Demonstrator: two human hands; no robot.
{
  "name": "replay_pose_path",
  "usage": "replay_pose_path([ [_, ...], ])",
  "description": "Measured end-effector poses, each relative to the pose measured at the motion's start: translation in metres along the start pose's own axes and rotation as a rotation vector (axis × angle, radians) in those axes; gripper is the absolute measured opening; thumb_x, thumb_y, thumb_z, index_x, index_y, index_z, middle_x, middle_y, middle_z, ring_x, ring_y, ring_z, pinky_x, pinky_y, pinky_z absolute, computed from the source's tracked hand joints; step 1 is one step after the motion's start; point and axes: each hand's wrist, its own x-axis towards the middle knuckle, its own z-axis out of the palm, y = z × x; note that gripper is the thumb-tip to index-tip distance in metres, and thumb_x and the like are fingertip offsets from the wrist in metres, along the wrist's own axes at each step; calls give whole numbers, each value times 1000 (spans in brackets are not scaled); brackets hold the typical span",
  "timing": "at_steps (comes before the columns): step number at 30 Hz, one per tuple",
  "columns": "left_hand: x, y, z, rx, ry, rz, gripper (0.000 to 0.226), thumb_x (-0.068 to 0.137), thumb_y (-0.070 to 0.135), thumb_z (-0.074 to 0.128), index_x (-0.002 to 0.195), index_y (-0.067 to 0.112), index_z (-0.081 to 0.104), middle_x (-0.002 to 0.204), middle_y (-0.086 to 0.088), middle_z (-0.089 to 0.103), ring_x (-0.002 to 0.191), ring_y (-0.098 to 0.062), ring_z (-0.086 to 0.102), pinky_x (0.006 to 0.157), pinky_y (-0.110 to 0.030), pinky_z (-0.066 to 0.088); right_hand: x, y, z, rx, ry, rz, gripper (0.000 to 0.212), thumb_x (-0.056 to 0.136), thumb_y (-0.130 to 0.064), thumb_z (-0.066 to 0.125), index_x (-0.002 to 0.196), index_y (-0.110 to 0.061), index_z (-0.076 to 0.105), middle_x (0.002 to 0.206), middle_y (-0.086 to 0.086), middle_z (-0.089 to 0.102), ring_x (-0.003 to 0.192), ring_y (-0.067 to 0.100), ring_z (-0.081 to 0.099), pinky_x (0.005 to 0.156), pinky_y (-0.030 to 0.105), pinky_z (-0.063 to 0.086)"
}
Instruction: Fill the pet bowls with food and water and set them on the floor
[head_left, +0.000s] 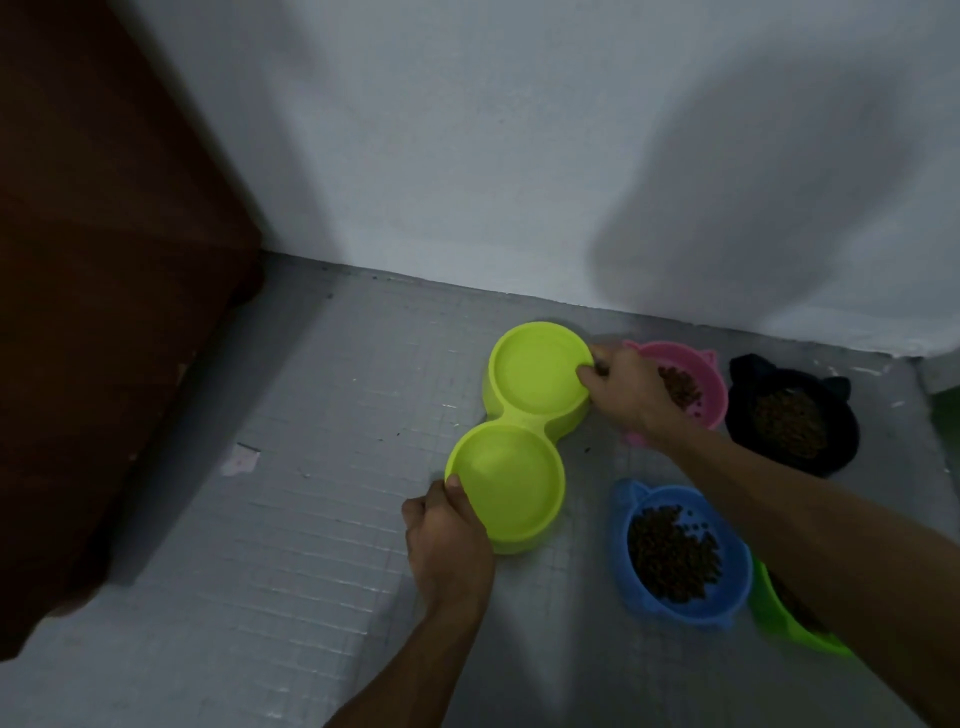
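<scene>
Grey floor (291, 545) under both hands. Lime double bowl (519, 415) down at floor between hands. Left hand (449, 540) grasps near rim, right hand (623, 395) pinches far rim. Kibble-filled bowls: black bowl (841, 441) right of right hand, blue bowl (675, 616) right of left hand, pink bowl (716, 391) just behind right hand.

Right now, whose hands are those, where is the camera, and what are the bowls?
The camera sits on a person's head, looking down at their own hands. The left hand grips the near rim of a yellow-green double bowl; the right hand pinches its far rim. Beside it on the grey floor stand a pink bowl, a black bowl and a blue bowl, each holding brown pellets. The double bowl has none; water I cannot tell. A green bowl peeks out under the right arm.
</scene>
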Motion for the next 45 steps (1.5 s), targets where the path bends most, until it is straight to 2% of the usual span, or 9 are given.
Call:
replay_pose_path([
  [3,-5,0,8,-1,9,-38,42,104,31,34,118,3,62,112,-21,54,102,-40,54,89,-40,43,5,3,5,-31,-3,4,29,97,-18,57,124,-12,67,98,16,74,87,30,68,78,35,54],
  [8,-10,0,13,-2,5,-63,41,104,32,33,118,4,61,115,-21,52,102,-41,55,88,-40,42,10,5,11,-60,11,-10,25,97,-19,56,116,-10,69,99,16,74,91,33,68,84,40,54],
  [18,-12,7,14,7,-20,-106,42,105,31,32,120,2,59,119,-21,51,103,-39,55,88,-40,43,10,9,12,-67,15,15,24,100,-25,53,107,-8,68,89,15,71,81,30,65,74,35,51],
  [23,-11,12,12,15,-66,-139,43,106,29,30,122,0,57,122,-23,49,107,-40,53,91,-40,41,8,7,13,-62,11,25,26,100,-27,52,104,-6,67,92,18,71,88,35,65,81,44,54],
  [30,-13,11,9,39,-71,-107,43,106,29,30,119,-1,58,119,-23,50,106,-39,54,89,-38,42,4,5,10,-87,-5,47,27,100,-27,52,99,-3,65,86,19,68,85,35,65,78,46,55],
  [36,-12,12,7,57,-96,-126,42,105,31,31,121,1,57,121,-23,49,108,-39,54,91,-38,42,3,5,7,-89,-16,55,27,101,-26,52,96,-3,65,80,14,65,77,29,62,68,33,47],
  [40,-7,8,9,136,-152,-161,48,103,40,34,129,4,51,128,-24,45,114,-43,51,97,-43,41,1,2,7,-77,-30,55,30,101,-27,51,94,-1,64,76,13,64,76,30,63,67,33,47],
  [43,-2,11,3,209,-114,-92,48,102,40,39,130,2,49,130,-25,44,117,-45,47,99,-44,38,0,1,4,-78,-22,32,28,100,-28,52,90,-3,61,76,12,61,74,27,60,66,31,44],
  [45,5,17,-4,195,-92,-4,43,101,34,44,129,3,53,128,-24,46,114,-44,48,98,-43,38,-5,-3,-2,-88,-5,46,26,100,-28,52,94,-4,61,80,12,62,77,26,60,67,31,42],
])
